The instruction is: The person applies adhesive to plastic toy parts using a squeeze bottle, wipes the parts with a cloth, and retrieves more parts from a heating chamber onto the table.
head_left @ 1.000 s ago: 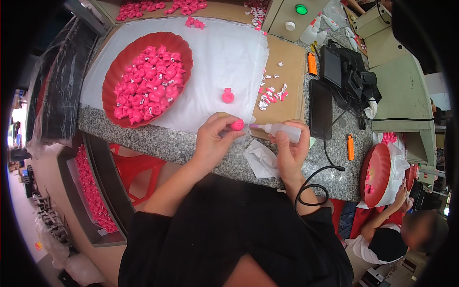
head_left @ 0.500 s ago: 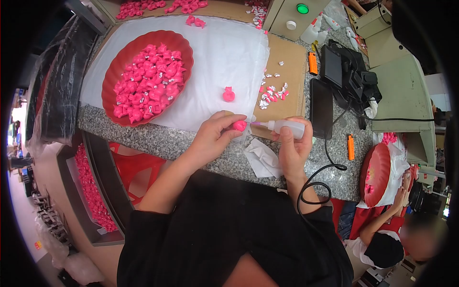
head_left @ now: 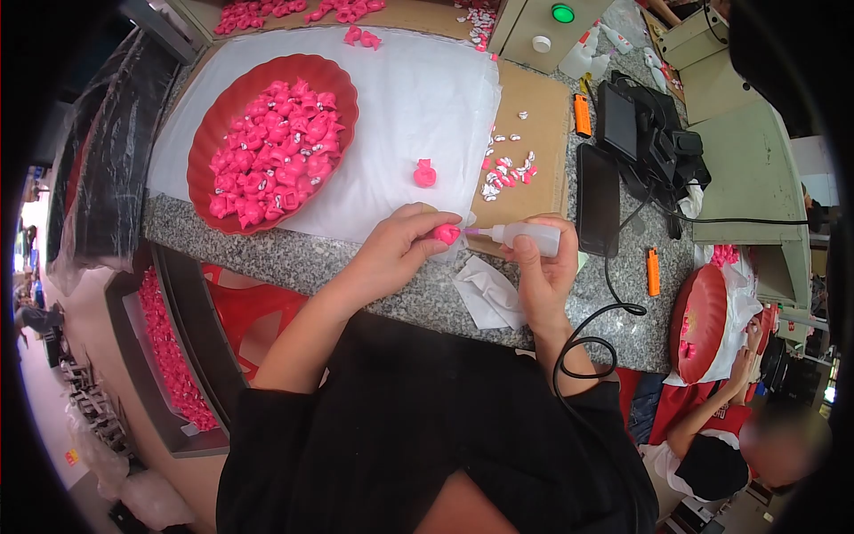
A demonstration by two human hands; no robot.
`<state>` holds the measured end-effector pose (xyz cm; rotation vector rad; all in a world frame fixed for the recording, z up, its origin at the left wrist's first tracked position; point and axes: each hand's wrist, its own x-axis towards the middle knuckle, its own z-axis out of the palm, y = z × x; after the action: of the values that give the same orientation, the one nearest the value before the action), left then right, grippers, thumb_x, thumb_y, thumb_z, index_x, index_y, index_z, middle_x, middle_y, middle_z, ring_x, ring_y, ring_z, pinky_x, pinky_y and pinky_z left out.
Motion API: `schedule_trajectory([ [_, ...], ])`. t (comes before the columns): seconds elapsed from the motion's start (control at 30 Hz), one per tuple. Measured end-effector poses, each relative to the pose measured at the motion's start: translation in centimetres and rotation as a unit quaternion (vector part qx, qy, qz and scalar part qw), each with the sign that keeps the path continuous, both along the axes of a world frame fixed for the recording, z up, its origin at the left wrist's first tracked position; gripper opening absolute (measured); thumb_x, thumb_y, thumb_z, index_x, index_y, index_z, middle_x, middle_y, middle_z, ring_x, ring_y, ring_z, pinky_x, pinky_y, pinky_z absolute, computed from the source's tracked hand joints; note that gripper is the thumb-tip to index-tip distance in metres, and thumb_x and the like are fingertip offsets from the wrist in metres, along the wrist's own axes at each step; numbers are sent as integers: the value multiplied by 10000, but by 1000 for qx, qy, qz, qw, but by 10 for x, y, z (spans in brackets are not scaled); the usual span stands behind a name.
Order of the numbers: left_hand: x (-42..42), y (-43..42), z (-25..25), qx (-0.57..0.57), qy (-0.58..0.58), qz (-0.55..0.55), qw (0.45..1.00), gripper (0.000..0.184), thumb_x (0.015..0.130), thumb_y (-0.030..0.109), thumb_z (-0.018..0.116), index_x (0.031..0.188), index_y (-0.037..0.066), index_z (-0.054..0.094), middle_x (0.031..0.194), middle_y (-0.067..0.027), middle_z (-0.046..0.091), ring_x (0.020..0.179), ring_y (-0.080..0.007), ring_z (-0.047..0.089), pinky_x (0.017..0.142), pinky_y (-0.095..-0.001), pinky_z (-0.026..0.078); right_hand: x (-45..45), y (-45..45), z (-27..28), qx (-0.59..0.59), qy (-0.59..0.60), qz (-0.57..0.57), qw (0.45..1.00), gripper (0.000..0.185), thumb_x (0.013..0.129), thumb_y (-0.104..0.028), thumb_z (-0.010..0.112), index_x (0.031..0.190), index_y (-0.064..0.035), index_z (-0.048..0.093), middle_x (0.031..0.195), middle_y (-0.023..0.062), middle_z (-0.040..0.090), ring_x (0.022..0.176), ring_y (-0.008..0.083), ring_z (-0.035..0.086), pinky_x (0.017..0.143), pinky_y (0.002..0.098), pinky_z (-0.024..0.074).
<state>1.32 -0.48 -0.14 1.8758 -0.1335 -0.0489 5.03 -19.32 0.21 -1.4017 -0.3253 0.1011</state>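
Note:
Between the thumb and fingers of my left hand (head_left: 396, 249) is a small pink piece (head_left: 447, 234). My right hand (head_left: 544, 271) is wrapped round a translucent squeeze bottle (head_left: 534, 238), lying sideways, its thin purple tip (head_left: 472, 231) at the pink piece. Whether the tip touches it I cannot tell. Another pink figure (head_left: 424, 173) rests on the white sheet (head_left: 391, 116) just above my hands. Small white and pink parts (head_left: 507, 173) lie on the cardboard (head_left: 543, 116). A crumpled white tissue (head_left: 488, 294) is beside my right hand.
A red scalloped bowl (head_left: 201, 169) full of pink figures stands at left. On the right are a black phone (head_left: 597, 200), orange lighters (head_left: 653, 271), black devices with a looping cable (head_left: 614, 311), and a red tray (head_left: 698, 325). A co-worker (head_left: 712, 454) sits at lower right.
My left hand has shifted slightly right with the pink piece. The bottle tip stays at the piece. The co-worker's head and hands have moved a little.

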Motion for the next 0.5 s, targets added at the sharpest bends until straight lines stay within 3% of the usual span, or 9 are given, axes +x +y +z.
schedule_trajectory([
  [0.5,0,-2,-3,-8,7,15,1000,268,764,43,555,1030,21,544,775,-74,473,719,-173,457,640,-266,382,1,-5,-5,-57,-61,-19,996,242,783,-79,593,934,-3,419,885,61,461,767,113,490,653,213,420],
])
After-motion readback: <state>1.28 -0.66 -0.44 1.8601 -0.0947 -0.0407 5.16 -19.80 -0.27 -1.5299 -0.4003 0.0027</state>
